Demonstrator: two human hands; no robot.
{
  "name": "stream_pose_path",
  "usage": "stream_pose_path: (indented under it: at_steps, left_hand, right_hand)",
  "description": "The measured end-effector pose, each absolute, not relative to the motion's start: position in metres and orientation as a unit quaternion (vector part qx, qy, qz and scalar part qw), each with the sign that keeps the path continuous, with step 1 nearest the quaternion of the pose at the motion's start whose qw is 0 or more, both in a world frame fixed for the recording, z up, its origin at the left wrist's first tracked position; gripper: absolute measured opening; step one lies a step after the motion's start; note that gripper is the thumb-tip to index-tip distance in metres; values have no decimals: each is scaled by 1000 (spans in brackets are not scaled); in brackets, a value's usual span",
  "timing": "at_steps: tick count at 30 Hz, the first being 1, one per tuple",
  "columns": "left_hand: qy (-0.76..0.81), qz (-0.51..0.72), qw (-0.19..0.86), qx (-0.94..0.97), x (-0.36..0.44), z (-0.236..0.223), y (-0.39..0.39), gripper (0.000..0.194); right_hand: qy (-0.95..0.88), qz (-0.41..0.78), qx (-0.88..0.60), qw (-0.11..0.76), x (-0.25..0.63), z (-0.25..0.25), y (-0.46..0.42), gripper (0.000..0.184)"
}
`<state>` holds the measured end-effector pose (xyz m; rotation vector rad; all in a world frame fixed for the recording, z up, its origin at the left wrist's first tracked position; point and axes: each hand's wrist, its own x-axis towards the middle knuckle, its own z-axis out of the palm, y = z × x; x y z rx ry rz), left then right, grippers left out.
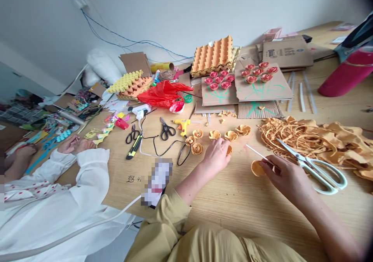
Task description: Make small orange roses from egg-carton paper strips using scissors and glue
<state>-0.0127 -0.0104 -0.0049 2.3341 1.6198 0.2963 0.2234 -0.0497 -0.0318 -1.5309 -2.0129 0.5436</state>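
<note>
My left hand (pixel 217 154) is curled over the table, its fingers closed on an orange egg-carton cup (pixel 229 150) that it partly hides. My right hand (pixel 287 173) pinches a thin white stick (pixel 258 152) pointing up and left. Another orange cup (pixel 257 168) sits against the right fingertips; whether they grip it too, I cannot tell. Just beyond the left hand is a row of orange carton flowers (pixel 231 136), with a cluster of rolled ones (pixel 197 148) to its left. White-handled scissors (pixel 317 170) lie beside my right hand, partly on orange carton scraps (pixel 309 141).
A yellow glue gun (pixel 183 126), black scissors (pixel 167 130), a box cutter (pixel 134 147) and a phone (pixel 157 182) lie left. Red flowers on cardboard (pixel 264 93) and stacked egg trays (pixel 212 56) stand behind. A co-worker's hands (pixel 77 144) are at far left; a pink bottle (pixel 346 73) is right.
</note>
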Motion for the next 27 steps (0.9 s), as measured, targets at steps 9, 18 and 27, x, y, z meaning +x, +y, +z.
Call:
stream_pose_path:
  at_steps: [9,18,27]
  left_hand:
    - [546,261,144,783,-13,-2,-37,45]
    - [454,386,438,673,17,-15,-61,47]
    - [491,365,518,598,12,-25,-59,23]
  right_hand:
    - [-748,196,-571,277,216,-31,-49,31]
    - [-732,211,-564,320,195,-18,-56,28]
    - [-728,232,-547,341,204,-17,-54,29]
